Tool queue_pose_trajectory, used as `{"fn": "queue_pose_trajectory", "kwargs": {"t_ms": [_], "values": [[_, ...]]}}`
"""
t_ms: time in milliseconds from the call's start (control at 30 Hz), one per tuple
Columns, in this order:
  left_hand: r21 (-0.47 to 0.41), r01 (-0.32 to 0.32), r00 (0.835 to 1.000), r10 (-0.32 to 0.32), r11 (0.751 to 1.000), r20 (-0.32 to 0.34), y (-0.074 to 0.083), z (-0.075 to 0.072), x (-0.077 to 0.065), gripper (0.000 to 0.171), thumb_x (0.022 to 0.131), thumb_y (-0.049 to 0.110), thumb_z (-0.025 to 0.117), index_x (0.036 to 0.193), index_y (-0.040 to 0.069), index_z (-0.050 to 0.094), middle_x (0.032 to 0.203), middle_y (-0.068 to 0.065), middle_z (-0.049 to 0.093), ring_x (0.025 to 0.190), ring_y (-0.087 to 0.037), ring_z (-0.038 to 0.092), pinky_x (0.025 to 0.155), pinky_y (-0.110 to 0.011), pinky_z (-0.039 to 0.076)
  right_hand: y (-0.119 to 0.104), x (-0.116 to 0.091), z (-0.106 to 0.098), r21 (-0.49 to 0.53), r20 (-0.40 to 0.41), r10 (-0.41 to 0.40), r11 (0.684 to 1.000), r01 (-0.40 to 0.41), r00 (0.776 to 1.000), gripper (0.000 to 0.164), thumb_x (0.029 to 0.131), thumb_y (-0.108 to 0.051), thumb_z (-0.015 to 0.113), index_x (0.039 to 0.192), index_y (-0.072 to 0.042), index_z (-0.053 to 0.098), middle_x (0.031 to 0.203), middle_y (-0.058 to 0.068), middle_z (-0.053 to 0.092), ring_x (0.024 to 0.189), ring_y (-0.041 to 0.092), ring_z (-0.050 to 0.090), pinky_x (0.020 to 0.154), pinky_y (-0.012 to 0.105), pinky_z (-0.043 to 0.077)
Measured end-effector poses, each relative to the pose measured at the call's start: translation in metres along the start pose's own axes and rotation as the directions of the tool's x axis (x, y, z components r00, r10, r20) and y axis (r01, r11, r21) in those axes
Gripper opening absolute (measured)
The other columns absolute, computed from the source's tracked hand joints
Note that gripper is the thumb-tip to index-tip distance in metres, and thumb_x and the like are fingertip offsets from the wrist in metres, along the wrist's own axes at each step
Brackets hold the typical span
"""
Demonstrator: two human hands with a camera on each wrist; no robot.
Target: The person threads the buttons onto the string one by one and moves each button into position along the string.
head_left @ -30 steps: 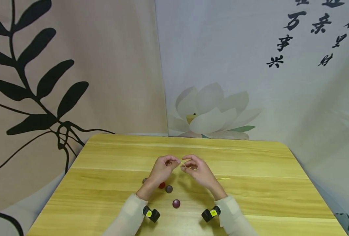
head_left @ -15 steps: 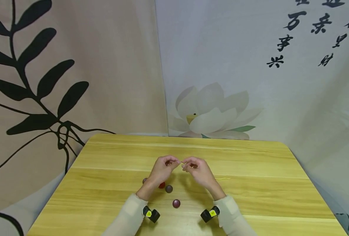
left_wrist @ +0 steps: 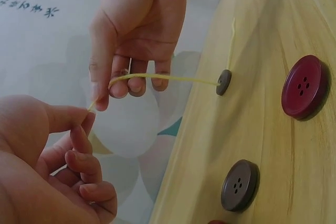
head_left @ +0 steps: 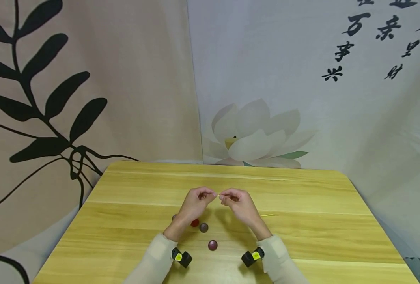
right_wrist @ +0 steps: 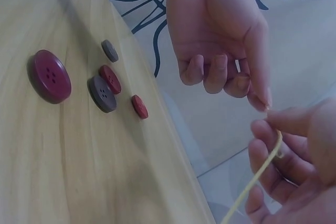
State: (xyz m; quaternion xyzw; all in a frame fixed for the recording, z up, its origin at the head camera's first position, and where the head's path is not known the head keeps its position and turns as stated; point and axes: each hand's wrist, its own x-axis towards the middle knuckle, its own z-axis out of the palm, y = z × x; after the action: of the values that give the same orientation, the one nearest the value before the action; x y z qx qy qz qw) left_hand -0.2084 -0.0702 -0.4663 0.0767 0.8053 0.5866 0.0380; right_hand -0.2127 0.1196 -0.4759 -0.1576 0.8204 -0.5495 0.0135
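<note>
A thin yellow cord runs between the two hands, which meet fingertip to fingertip over the table. My left hand pinches the cord's end between thumb and forefinger. Right beside it, my right hand pinches the same cord, its other fingers loosely curled. From there the cord passes under the right hand to a small grey-brown button on the table and trails out beyond it; this button is hidden in the head view. The cord's tail shows to the right of the right wrist.
Loose four-hole buttons lie on the wooden table between the forearms: a big maroon one, a grey-brown one, a red one, plus a smaller red one and a grey one. A printed curtain hangs behind.
The right forefinger has come down from its raised position, and the right fingertips now pinch the cord close to the left ones. My left hand and the loose buttons have stayed in place.
</note>
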Motion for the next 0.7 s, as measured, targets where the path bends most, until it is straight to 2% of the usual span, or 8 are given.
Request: {"fn": "queue_pose_trajectory", "kwargs": {"t_ms": [200,333,467,600,700], "values": [[0.032,0.027,1.0,-0.027,0.999,-0.012,-0.001,-0.006,0.001,0.015,0.097,0.023,0.064,0.101,0.012,0.073,0.088,-0.001,0.062,0.076,-0.016,0.052,0.066,-0.028,0.043,0.004,0.004,0.0,0.025,-0.004,0.031,0.999,-0.031,1.0,0.011,0.096,-0.011,0.064,0.1,-0.005,0.073,0.083,0.006,0.069,0.079,0.02,0.064,0.065,0.026,0.048],[0.045,0.052,0.999,-0.051,0.998,-0.004,-0.006,-0.013,0.0,0.018,0.097,0.025,0.064,0.104,0.011,0.072,0.09,-0.002,0.063,0.077,-0.017,0.052,0.066,-0.029,0.044,0.011,0.005,0.0,0.036,-0.004,0.065,0.997,-0.065,0.998,0.012,0.096,-0.009,0.064,0.1,-0.002,0.072,0.084,0.008,0.07,0.08,0.022,0.064,0.065,0.025,0.047],[0.066,0.082,0.997,-0.082,0.994,0.002,-0.011,-0.024,0.0,0.021,0.097,0.025,0.065,0.109,0.009,0.072,0.092,-0.003,0.063,0.077,-0.019,0.053,0.066,-0.03,0.044,0.018,0.007,0.0,0.047,0.003,0.087,0.995,-0.087,0.996,0.014,0.095,-0.006,0.062,0.101,0.001,0.072,0.087,0.012,0.07,0.081,0.024,0.065,0.065,0.025,0.048],[0.109,0.099,0.995,-0.098,0.989,-0.01,-0.021,-0.038,0.002,0.018,0.096,0.025,0.066,0.107,0.012,0.072,0.093,-0.003,0.062,0.084,-0.02,0.054,0.069,-0.032,0.043,0.025,0.01,0.0,0.053,0.004,0.102,0.993,-0.102,0.995,0.015,0.094,-0.003,0.06,0.102,0.002,0.071,0.094,0.017,0.071,0.084,0.028,0.067,0.068,0.025,0.05],[0.122,0.126,0.992,-0.124,0.984,-0.02,-0.029,-0.047,0.005,0.017,0.097,0.024,0.065,0.107,0.012,0.071,0.095,-0.003,0.062,0.088,-0.019,0.053,0.072,-0.032,0.042,0.031,0.012,-0.001,0.052,0.001,0.121,0.991,-0.121,0.993,0.016,0.094,-0.003,0.059,0.103,0.001,0.072,0.095,0.017,0.071,0.086,0.028,0.067,0.068,0.025,0.05]]}}
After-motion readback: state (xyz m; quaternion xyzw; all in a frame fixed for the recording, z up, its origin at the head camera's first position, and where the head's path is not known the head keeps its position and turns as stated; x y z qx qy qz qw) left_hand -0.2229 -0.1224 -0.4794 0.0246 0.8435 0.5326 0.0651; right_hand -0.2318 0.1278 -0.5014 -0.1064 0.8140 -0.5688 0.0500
